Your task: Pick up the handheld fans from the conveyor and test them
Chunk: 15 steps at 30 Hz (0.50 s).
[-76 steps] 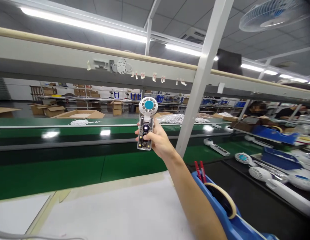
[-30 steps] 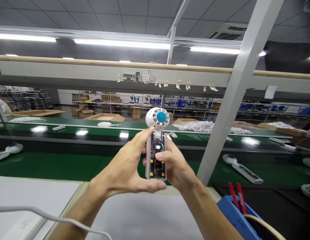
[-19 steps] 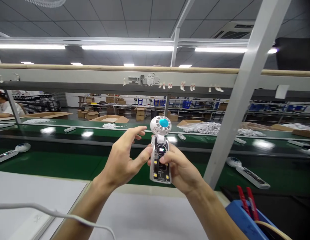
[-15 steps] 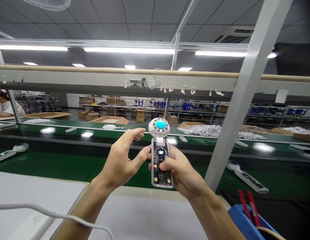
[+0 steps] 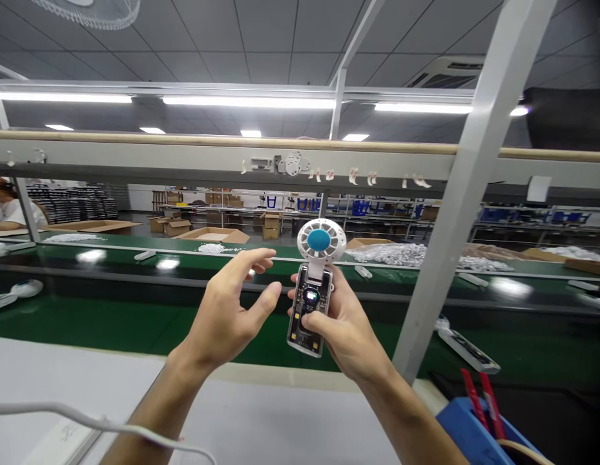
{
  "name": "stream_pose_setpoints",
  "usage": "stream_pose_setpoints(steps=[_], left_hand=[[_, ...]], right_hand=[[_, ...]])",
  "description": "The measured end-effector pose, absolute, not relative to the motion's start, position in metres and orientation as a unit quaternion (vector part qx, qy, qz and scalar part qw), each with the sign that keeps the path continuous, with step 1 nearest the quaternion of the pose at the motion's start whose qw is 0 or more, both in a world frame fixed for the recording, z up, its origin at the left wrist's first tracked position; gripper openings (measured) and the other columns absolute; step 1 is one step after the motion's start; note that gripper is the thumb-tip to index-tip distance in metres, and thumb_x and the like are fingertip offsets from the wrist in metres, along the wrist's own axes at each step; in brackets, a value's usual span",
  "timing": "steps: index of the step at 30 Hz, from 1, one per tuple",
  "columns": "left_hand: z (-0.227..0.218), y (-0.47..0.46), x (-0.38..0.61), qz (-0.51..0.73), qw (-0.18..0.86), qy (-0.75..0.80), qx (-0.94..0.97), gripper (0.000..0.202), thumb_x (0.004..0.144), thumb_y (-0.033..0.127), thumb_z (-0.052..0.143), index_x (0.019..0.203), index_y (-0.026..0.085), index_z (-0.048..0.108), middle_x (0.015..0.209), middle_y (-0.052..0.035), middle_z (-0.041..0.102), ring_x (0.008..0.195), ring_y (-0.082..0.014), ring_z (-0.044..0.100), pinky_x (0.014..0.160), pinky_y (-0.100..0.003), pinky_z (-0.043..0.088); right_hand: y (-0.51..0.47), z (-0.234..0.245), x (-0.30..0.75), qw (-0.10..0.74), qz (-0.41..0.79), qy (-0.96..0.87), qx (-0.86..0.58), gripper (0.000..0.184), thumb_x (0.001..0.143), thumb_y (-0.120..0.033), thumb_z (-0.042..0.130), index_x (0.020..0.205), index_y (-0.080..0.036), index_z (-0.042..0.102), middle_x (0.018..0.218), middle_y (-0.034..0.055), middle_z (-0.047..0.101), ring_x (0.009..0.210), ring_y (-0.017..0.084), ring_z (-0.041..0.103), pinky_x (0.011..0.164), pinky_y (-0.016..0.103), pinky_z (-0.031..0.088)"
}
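A small handheld fan [image 5: 307, 329] is upright and slightly tilted in front of me. Its round white head has a blue centre, and a lit display shows on the clear-cased body with its dark circuit board. My right hand [image 5: 351, 329] grips the body from the right, thumb pressed on its front and fingers wrapped behind. To the left of the fan, my left hand [image 5: 232, 307] is apart from it, thumb and fingers spread with nothing between them.
A green conveyor belt [image 5: 110, 323] crosses ahead, carrying another fan [image 5: 467, 345] at right. A slanted metal post [image 5: 455, 213] stands right of my hands. A blue bin [image 5: 467, 426] holds red-handled pliers [image 5: 491, 403]. A white cable [image 5: 125, 426] crosses the lower left. A person [image 5: 13, 210] sits far left.
The fan's head has swung right and now tilts, its blue centre looking darker. My left hand has drawn slightly left, away from the fan. Pieces on the two belt lanes have shifted in opposite directions.
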<state>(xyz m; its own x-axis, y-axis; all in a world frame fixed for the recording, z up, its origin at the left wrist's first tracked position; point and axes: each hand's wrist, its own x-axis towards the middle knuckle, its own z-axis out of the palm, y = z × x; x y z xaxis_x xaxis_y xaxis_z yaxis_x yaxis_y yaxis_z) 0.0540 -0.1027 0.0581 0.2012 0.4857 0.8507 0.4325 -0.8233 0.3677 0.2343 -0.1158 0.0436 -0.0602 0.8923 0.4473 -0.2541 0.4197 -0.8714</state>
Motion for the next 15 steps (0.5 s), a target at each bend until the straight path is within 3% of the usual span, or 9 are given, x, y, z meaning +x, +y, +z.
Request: stream_pose_setpoints(steps=[3, 5, 7, 12, 15], left_hand=[[0.058, -0.104, 0.054, 0.560, 0.017, 0.295, 0.774, 0.036, 0.092, 0.025, 0.061, 0.127, 0.026, 0.055, 0.113, -0.0027, 0.065, 0.105, -0.0182, 0.061, 0.089, -0.034, 0.049], [0.059, -0.104, 0.053, 0.561, 0.012, 0.294, 0.774, 0.035, 0.092, 0.024, 0.061, 0.126, 0.026, 0.056, 0.113, -0.0023, 0.066, 0.104, -0.0179, 0.061, 0.089, -0.033, 0.050], [0.059, -0.105, 0.052, 0.562, 0.008, 0.294, 0.773, 0.033, 0.092, 0.024, 0.061, 0.124, 0.026, 0.057, 0.113, -0.0016, 0.066, 0.104, -0.0174, 0.061, 0.088, -0.033, 0.050], [0.063, -0.107, 0.048, 0.572, 0.000, 0.292, 0.766, 0.026, 0.091, 0.024, 0.062, 0.118, 0.026, 0.061, 0.111, -0.0007, 0.067, 0.101, -0.0162, 0.062, 0.086, -0.030, 0.050], [0.065, -0.110, 0.046, 0.578, -0.006, 0.287, 0.764, 0.022, 0.091, 0.024, 0.062, 0.112, 0.024, 0.063, 0.108, -0.0008, 0.068, 0.099, -0.0160, 0.062, 0.085, -0.030, 0.050]], right_hand=[[-0.115, 0.042, 0.232, 0.606, 0.544, -0.505, -0.287, 0.056, 0.062, -0.018, 0.078, 0.113, -0.025, 0.056, 0.093, -0.0010, 0.063, 0.079, 0.015, 0.062, 0.071, 0.029, 0.053], [-0.112, 0.038, 0.229, 0.538, 0.664, -0.439, -0.277, 0.043, 0.065, -0.031, 0.079, 0.102, -0.021, 0.061, 0.083, -0.0013, 0.061, 0.067, 0.013, 0.060, 0.064, 0.029, 0.052], [-0.107, 0.032, 0.225, 0.501, 0.696, -0.434, -0.276, 0.032, 0.068, -0.036, 0.076, 0.091, -0.018, 0.062, 0.071, -0.0020, 0.059, 0.059, 0.012, 0.056, 0.060, 0.028, 0.049], [-0.081, 0.015, 0.226, 0.637, 0.358, -0.594, -0.338, 0.019, 0.064, -0.022, 0.080, 0.072, -0.018, 0.064, 0.072, 0.0008, 0.062, 0.070, 0.017, 0.057, 0.067, 0.030, 0.048], [-0.073, 0.016, 0.234, 0.668, 0.286, -0.591, -0.350, 0.021, 0.062, -0.022, 0.083, 0.076, -0.019, 0.067, 0.079, 0.0028, 0.066, 0.080, 0.022, 0.060, 0.075, 0.035, 0.050]])
